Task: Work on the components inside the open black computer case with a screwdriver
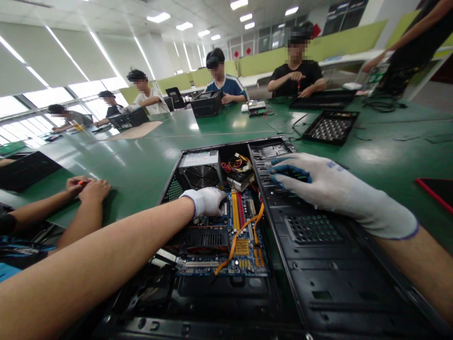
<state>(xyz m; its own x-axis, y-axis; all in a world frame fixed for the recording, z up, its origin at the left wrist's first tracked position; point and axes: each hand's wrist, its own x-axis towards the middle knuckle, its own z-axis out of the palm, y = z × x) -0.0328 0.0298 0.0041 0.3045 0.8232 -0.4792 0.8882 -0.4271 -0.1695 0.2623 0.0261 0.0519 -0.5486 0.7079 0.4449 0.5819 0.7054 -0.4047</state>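
Observation:
An opened black computer case [244,282] lies in front of me on the green table. My left hand [211,200], in a white glove, reaches into it over the blue motherboard [226,265], just below the power supply [200,172]. Its fingers are curled down at the board beside the yellow and red memory slots [238,210]; what they grip is hidden. My right hand [307,182], gloved in white with blue fingertips, hovers at or rests on the perforated black metal panel [318,264], its thumb and fingers apart. An orange cable [233,243] loops across the motherboard.
Bundled power wires [236,164] and a silver-grey block [240,180] sit inside the case's far end. Beyond is a black tray [331,127] with loose cables. Another person's hands [88,187] are at the left. Several people work across the table [141,163].

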